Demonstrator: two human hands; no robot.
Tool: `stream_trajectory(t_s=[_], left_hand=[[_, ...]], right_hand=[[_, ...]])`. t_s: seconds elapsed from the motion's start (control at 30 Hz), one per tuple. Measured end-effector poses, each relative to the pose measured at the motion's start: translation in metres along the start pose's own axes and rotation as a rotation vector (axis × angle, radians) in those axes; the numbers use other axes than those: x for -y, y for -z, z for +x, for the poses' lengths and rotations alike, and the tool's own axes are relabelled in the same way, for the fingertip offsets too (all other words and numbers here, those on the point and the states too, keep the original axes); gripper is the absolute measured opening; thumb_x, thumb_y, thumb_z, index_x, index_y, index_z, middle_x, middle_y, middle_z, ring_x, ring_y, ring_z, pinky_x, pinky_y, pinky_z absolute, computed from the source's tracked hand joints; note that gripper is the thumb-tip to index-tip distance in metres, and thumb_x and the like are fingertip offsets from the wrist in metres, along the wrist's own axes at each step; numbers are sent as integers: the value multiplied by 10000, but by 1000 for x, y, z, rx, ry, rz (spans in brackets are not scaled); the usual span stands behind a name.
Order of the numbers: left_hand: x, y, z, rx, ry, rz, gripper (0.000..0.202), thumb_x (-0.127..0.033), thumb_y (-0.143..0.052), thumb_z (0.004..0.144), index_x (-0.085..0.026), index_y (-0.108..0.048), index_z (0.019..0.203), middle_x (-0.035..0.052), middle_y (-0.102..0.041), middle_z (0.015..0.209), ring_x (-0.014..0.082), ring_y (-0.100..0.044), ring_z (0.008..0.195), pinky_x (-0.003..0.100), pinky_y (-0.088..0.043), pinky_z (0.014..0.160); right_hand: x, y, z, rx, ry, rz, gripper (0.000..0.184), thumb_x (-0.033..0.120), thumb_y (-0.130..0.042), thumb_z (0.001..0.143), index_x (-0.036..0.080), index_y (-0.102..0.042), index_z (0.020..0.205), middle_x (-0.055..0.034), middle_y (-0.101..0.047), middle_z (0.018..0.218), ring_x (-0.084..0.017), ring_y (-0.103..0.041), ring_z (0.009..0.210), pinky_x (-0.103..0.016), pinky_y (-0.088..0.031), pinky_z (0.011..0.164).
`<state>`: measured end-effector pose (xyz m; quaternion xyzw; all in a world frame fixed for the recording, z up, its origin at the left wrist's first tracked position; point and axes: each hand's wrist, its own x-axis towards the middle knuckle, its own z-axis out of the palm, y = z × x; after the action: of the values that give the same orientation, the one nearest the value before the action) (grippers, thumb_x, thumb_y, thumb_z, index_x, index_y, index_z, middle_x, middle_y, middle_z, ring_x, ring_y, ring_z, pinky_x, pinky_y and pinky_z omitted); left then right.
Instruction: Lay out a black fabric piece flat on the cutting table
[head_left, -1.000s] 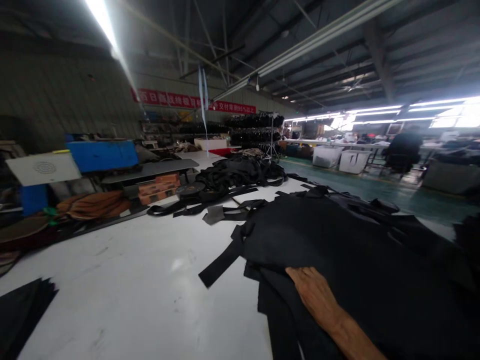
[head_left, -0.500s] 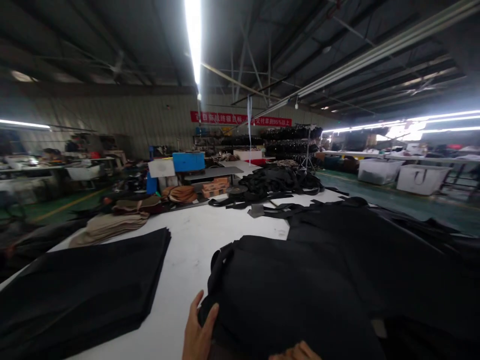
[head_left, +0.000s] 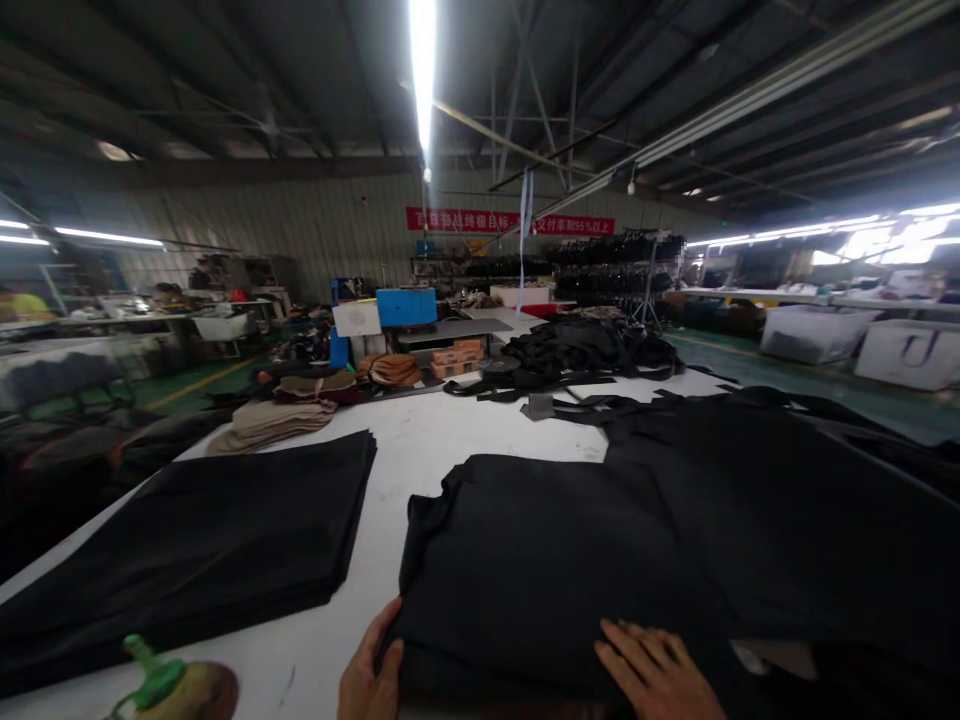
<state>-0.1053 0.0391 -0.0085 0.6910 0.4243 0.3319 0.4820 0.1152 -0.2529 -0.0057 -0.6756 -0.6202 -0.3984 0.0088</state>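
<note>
The surface is a long white cutting table [head_left: 465,440] in a wide factory hall with a steel-truss roof [head_left: 525,90] and strip lights. Well left of the left hand [head_left: 369,665] stands one round brown container with a green cap [head_left: 176,690], at the table's near edge. Ahead of it lies one folded stack of black cloth [head_left: 202,530], and past that, one folded tan pile [head_left: 270,425].

The left hand is open, fingers up, against the left edge of a second black cloth stack [head_left: 525,570]. That stack lies directly ahead of the hand and runs under the right hand [head_left: 652,672], which rests open and flat on top, fingers spread. Neither hand is closed on the cloth.

Right of and beyond the right hand spreads a larger black cloth mass [head_left: 750,480]. Far ahead of both hands are one heap of black straps [head_left: 577,350], one blue box [head_left: 406,307] and one red banner [head_left: 510,221]. Farther right, on the green floor, stand two white bins [head_left: 814,335] [head_left: 911,353].
</note>
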Motion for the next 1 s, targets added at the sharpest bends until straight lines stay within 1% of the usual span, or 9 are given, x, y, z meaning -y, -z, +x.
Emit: stream_trajectory(t_s=[0.1,0.17,0.27,0.4,0.53,0.63,0.77,0.9,1.0], left_hand=[[-5,7,7,-71,18,-34,476,-312,-509,622,-149,-610,1057,100,-627,1158,302,-519,1168,432,-348,1058],[-10,8,9,-79,39,-75,506,-280,-491,616,-121,-586,1087,125,-605,1189,293,-506,1181,427,-331,1067],[-13,6,9,-59,64,-101,539,-261,-484,619,-111,-557,1131,134,-602,1191,278,-532,1152,406,-377,1027],[-14,6,4,-33,91,-132,584,-272,-492,645,-114,-507,1207,131,-620,1156,261,-593,1063,371,-458,929],[-18,7,1,-22,109,-172,599,-267,-495,655,-106,-481,1232,134,-643,1116,237,-640,961,328,-503,832],[-20,8,1,-25,113,-188,621,-283,-507,639,-91,-478,1228,145,-644,1110,245,-640,963,326,-503,826],[-22,10,2,-33,119,-176,613,-304,-533,627,-98,-498,1204,135,-669,1045,261,-634,974,339,-491,850],[-25,10,1,-12,123,-181,621,-371,-547,657,-128,-478,1225,118,-675,1038,256,-655,917,342,-516,803],[-25,10,0,4,127,-186,680,-407,-553,647,-111,-445,1250,136,-667,1055,262,-657,924,331,-531,766]], right_hand=[[-1,-14,11,51,-183,119,563,0,-379,597,245,-633,1036,14,-710,1026,-172,-670,809,-319,-461,692],[2,-22,9,63,-206,194,555,4,-375,624,232,-624,1065,4,-712,1012,-176,-665,821,-329,-467,709],[5,-27,-3,110,-193,272,486,31,-383,730,227,-597,1121,-14,-696,1052,-182,-651,889,-334,-474,748],[3,-25,-8,198,-263,338,337,91,-406,811,244,-631,1009,-13,-699,935,-191,-649,797,-331,-486,677],[-1,-19,-2,239,-335,404,237,127,-477,777,255,-642,889,-1,-674,833,-198,-639,722,-334,-496,633],[-7,-13,3,327,-373,567,208,148,-536,772,282,-646,887,20,-668,843,-171,-643,749,-284,-504,650],[-17,-3,10,380,-398,791,193,242,-498,864,318,-675,874,39,-694,846,-146,-656,798,-231,-501,697],[-44,7,28,367,-649,888,276,405,-442,900,296,-696,888,16,-719,894,-183,-667,856,-257,-496,739],[-92,15,44,253,-908,810,353,515,-451,841,273,-708,841,3,-718,883,-208,-667,846,-265,-488,716]])
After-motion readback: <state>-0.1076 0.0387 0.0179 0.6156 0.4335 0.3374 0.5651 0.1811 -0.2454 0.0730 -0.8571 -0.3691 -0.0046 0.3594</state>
